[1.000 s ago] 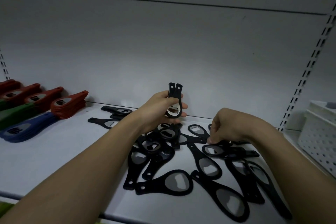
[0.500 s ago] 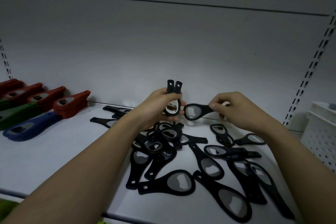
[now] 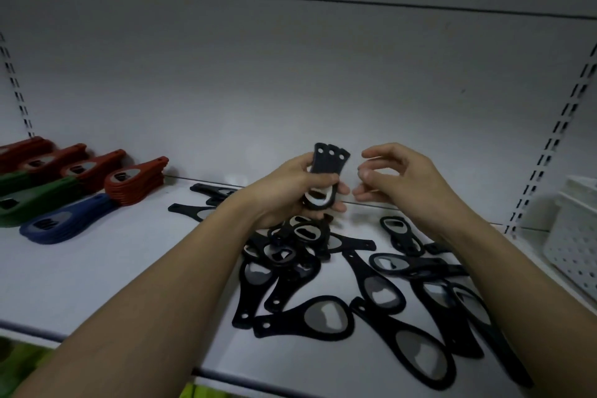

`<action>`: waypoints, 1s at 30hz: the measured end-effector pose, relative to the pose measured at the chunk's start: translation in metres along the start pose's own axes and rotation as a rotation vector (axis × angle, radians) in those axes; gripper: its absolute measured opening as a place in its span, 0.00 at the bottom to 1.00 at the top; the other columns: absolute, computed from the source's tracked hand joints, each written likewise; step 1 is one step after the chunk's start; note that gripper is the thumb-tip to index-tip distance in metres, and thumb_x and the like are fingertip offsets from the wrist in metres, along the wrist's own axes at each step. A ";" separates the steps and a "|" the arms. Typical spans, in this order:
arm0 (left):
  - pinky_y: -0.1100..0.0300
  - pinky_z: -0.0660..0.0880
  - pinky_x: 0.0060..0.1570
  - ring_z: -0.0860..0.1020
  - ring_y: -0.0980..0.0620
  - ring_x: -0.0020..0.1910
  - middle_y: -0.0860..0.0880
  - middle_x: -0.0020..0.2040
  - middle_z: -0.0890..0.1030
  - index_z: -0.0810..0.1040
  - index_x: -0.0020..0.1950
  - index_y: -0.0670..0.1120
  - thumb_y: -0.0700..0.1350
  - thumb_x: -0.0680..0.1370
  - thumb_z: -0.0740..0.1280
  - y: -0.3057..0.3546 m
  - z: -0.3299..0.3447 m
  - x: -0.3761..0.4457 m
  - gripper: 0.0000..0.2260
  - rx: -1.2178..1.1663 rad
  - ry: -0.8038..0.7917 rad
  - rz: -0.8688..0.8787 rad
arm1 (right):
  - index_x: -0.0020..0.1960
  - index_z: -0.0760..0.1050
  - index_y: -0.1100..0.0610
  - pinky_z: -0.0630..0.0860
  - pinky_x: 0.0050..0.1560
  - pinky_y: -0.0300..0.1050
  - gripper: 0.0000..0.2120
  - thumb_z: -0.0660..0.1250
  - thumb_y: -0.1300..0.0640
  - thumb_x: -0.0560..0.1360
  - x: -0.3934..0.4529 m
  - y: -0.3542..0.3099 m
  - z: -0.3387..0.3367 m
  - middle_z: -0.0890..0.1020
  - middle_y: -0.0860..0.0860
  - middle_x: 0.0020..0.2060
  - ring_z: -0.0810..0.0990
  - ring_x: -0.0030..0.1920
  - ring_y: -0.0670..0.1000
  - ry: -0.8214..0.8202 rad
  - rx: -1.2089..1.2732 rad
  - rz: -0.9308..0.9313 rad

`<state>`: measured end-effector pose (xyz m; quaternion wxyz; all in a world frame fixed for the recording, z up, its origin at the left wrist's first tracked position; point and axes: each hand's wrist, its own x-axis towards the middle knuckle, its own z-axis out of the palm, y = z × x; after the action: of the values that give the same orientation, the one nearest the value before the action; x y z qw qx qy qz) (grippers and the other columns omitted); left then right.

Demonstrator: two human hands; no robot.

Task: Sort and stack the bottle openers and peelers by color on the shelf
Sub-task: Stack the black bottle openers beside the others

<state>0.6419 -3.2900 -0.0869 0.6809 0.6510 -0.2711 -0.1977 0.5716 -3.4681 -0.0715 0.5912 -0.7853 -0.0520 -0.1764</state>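
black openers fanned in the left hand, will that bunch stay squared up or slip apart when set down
The black openers look flat, thin and stiff, so they should stack flush. Their handle ends already splay in the left hand, so they probably slide easily on each other. Set on the shelf, nothing suggests rolling.

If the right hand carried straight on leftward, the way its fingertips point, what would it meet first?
Probably the bunch of black openers gripped upright by the left hand; the right hand looks level with it, though depth is uncertain.
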 end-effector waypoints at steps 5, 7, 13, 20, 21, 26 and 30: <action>0.61 0.75 0.30 0.83 0.50 0.42 0.48 0.47 0.81 0.75 0.57 0.47 0.40 0.81 0.64 0.002 -0.015 0.003 0.06 -0.091 0.250 0.058 | 0.50 0.81 0.51 0.73 0.37 0.34 0.03 0.69 0.55 0.77 0.000 0.011 0.002 0.82 0.45 0.44 0.79 0.35 0.40 -0.275 -0.660 -0.041; 0.61 0.77 0.31 0.82 0.50 0.43 0.47 0.49 0.80 0.76 0.61 0.44 0.40 0.81 0.64 0.002 -0.017 0.003 0.09 -0.149 0.269 0.028 | 0.49 0.82 0.49 0.72 0.41 0.33 0.04 0.71 0.50 0.75 0.000 0.014 -0.003 0.82 0.44 0.44 0.78 0.38 0.37 -0.368 -0.817 0.012; 0.62 0.79 0.34 0.84 0.48 0.42 0.44 0.47 0.78 0.75 0.55 0.41 0.37 0.81 0.65 0.002 -0.017 0.003 0.04 -0.292 0.259 0.010 | 0.46 0.83 0.53 0.69 0.35 0.30 0.04 0.74 0.54 0.73 -0.002 0.013 -0.014 0.79 0.41 0.30 0.74 0.30 0.38 -0.491 -0.820 0.171; 0.64 0.71 0.26 0.82 0.49 0.39 0.46 0.44 0.80 0.74 0.56 0.45 0.40 0.81 0.66 -0.001 -0.016 0.002 0.05 -0.079 0.236 0.014 | 0.49 0.79 0.58 0.70 0.33 0.36 0.03 0.70 0.59 0.76 -0.002 0.005 -0.020 0.81 0.45 0.32 0.75 0.30 0.43 -0.493 -0.635 0.235; 0.65 0.73 0.27 0.82 0.50 0.39 0.46 0.44 0.80 0.74 0.56 0.45 0.41 0.81 0.66 -0.001 -0.015 0.001 0.05 -0.067 0.241 0.002 | 0.50 0.79 0.59 0.71 0.33 0.39 0.03 0.69 0.60 0.77 -0.002 0.004 -0.022 0.82 0.49 0.33 0.75 0.30 0.46 -0.477 -0.581 0.245; 0.65 0.76 0.31 0.83 0.52 0.38 0.44 0.48 0.80 0.74 0.55 0.43 0.43 0.82 0.65 -0.001 -0.012 0.000 0.04 -0.069 0.204 -0.061 | 0.52 0.79 0.62 0.78 0.38 0.43 0.08 0.62 0.68 0.79 0.005 -0.001 -0.030 0.81 0.57 0.35 0.79 0.32 0.49 -0.115 -0.194 0.140; 0.62 0.77 0.32 0.84 0.50 0.40 0.44 0.49 0.82 0.75 0.58 0.43 0.49 0.82 0.65 0.002 -0.008 -0.001 0.10 -0.079 0.129 -0.075 | 0.50 0.80 0.62 0.78 0.34 0.38 0.09 0.62 0.69 0.79 0.008 -0.003 -0.028 0.80 0.56 0.37 0.78 0.32 0.48 0.013 0.024 0.071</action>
<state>0.6457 -3.2834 -0.0851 0.7142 0.6447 -0.1942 -0.1913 0.5718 -3.4945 -0.0595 0.6068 -0.7783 -0.0224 -0.1598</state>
